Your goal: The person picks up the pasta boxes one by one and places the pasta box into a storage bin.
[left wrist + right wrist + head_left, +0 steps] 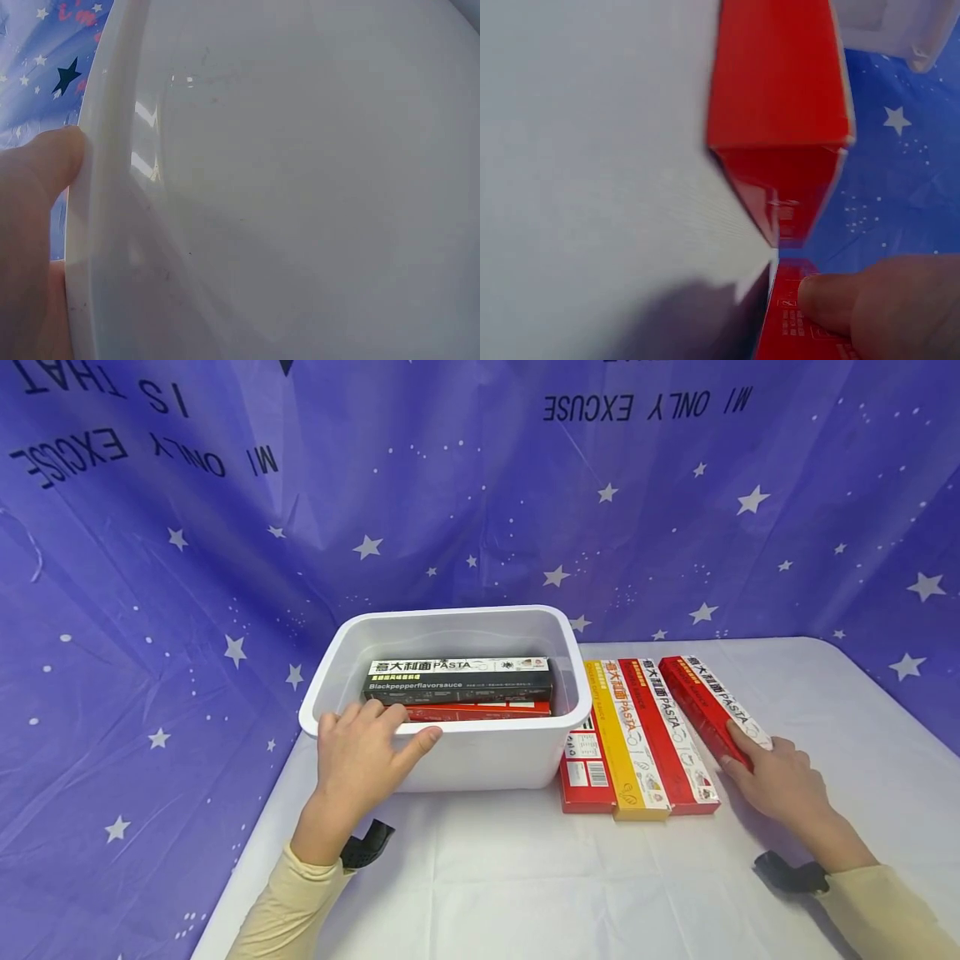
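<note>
- Place type: screened tabletop station; home, lab or shop cannot be determined.
- Enclosure: blue-purple cloth (480, 485), printed with white stars (752, 500) and upside-down lettering (647, 406), borders the table's (480, 877) left, far and right edges.
- Work surface: creased white covering (555, 902); far right corner rounded.
- Stock: packaged pasta boxes (619, 739) and one white plastic tub (495, 725), goods equally consistent with a household or a shop.

White bin (487, 760) upright, my left hand (360, 752) gripping its near rim, black box (457, 681) and red box (480, 711) lying inside, red-and-white pasta box (701, 706) gripped by my right hand (783, 785), beside three boxes (630, 739) in a row
</note>
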A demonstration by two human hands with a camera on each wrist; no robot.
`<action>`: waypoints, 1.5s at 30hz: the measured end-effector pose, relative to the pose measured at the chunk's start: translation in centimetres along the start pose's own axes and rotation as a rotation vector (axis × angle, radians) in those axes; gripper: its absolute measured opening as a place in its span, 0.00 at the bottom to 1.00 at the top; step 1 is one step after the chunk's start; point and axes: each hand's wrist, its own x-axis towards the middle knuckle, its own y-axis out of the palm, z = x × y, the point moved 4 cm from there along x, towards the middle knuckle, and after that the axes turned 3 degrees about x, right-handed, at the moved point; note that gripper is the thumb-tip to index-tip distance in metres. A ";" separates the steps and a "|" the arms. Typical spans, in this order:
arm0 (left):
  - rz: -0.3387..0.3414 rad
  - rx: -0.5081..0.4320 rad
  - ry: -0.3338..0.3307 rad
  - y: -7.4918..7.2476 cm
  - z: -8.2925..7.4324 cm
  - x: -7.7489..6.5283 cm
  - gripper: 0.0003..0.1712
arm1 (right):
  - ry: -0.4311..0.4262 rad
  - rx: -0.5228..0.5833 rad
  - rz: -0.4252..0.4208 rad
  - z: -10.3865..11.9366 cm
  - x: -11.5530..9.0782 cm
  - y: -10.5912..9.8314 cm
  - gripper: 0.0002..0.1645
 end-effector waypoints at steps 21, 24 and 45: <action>-0.008 -0.002 0.005 0.1 0.0 0.0 0.31 | -0.141 -0.070 -0.045 2.7 2.2 -8.6 0.43; -0.005 -0.005 0.003 0.0 0.0 0.0 0.31 | -0.166 -0.086 -0.042 3.7 2.6 -9.8 0.42; -0.011 -0.007 0.003 0.0 -0.1 0.0 0.31 | -0.369 -0.092 -0.016 13.9 5.1 -15.8 0.41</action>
